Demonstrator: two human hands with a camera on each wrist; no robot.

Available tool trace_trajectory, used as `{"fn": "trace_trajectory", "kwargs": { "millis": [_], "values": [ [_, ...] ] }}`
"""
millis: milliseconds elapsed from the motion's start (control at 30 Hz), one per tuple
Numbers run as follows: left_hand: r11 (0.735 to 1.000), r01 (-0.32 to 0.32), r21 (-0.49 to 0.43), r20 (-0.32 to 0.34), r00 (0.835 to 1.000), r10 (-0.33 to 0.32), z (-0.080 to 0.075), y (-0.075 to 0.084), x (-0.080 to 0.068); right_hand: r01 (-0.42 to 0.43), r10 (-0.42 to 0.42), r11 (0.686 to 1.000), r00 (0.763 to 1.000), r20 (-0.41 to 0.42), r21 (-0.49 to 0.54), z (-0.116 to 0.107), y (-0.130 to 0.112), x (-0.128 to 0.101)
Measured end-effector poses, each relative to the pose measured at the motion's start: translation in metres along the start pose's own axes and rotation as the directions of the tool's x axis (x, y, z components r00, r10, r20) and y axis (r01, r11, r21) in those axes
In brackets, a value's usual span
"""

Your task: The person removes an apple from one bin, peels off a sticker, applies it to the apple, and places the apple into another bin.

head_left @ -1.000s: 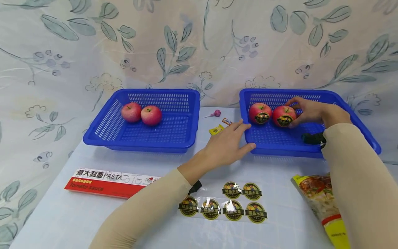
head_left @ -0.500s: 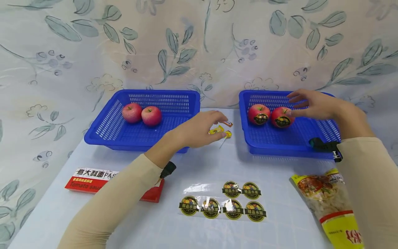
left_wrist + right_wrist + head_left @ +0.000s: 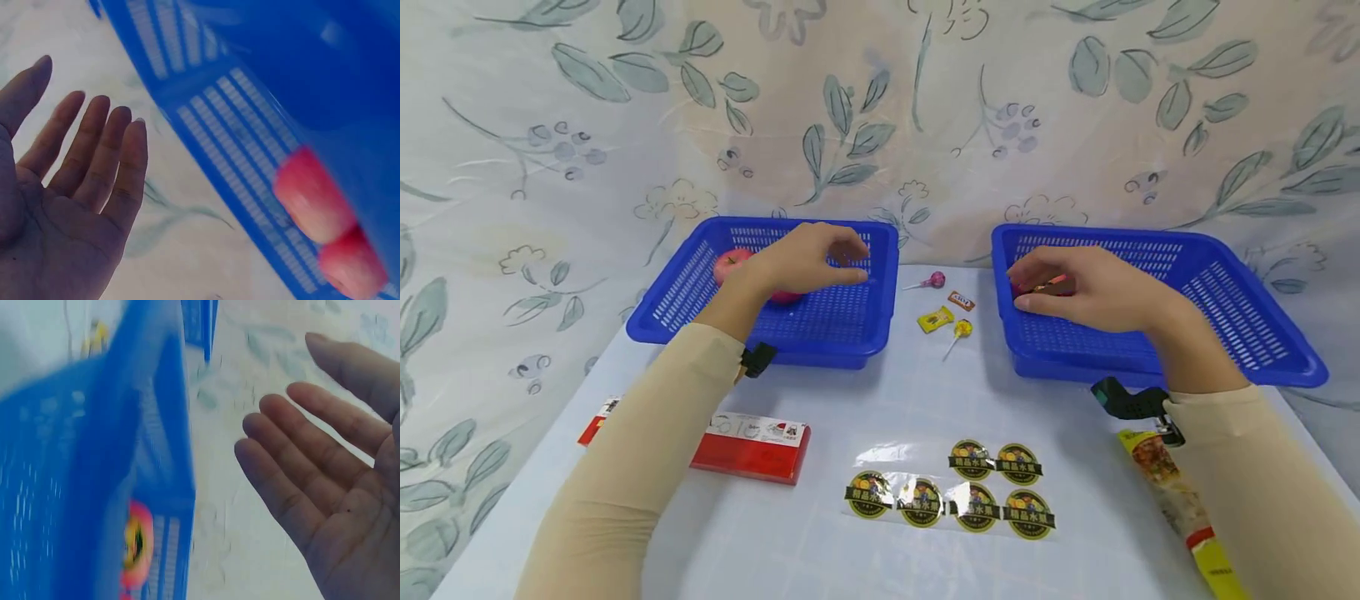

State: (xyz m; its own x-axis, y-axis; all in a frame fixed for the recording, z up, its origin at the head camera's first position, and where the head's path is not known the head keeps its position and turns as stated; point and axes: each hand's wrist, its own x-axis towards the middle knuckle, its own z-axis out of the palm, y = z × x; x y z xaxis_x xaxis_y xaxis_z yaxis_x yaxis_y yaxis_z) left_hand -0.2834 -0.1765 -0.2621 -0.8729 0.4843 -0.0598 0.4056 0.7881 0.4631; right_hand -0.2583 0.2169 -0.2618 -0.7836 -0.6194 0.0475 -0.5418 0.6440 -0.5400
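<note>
Plain apples (image 3: 730, 265), two, in the left blue basket (image 3: 865, 333); left hand (image 3: 808, 260) above them, fingers spread and relaxed, holding nothing. Stickered apples (image 3: 1033, 287) in the right blue basket (image 3: 1225, 283), mostly hidden by the right hand (image 3: 1086, 287), fingers straight, empty palm in the wrist view. Between baskets on the table (image 3: 820, 542): lollipops (image 3: 958, 331), sweets. Nearer: sticker sheet (image 3: 955, 493), red pasta box (image 3: 748, 437), snack bag (image 3: 1180, 500).
</note>
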Motion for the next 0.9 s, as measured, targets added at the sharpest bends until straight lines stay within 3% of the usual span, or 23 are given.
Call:
{"fn": "trace_trajectory", "kwargs": {
  "millis": [233,500,567,767,900],
  "values": [
    [0.994,0.09,-0.061,0.057,0.995,-0.087,-0.022,-0.035,0.004,0.097,-0.103,0.974,0.994,0.022,0.205,0.025,-0.025,0.015],
    [0.967,0.253,-0.008,0.122,0.961,-0.25,-0.04,-0.061,0.004,0.115,-0.127,0.955,0.992,0.025,0.274,0.057,-0.059,0.029],
    [0.955,0.295,0.021,0.149,0.944,-0.295,-0.04,-0.069,0.001,0.11,-0.12,0.953,0.993,0.016,0.28,0.069,-0.067,0.032],
    [0.902,0.415,0.122,0.229,0.872,-0.432,-0.041,-0.085,-0.014,0.101,-0.104,0.962,0.995,0.0,0.255,0.103,-0.081,0.051],
    [0.884,0.449,0.131,0.252,0.847,-0.468,-0.038,-0.087,-0.014,0.025,-0.026,0.976,1.0,0.0,0.216,0.117,-0.084,0.06]
  ]
}}
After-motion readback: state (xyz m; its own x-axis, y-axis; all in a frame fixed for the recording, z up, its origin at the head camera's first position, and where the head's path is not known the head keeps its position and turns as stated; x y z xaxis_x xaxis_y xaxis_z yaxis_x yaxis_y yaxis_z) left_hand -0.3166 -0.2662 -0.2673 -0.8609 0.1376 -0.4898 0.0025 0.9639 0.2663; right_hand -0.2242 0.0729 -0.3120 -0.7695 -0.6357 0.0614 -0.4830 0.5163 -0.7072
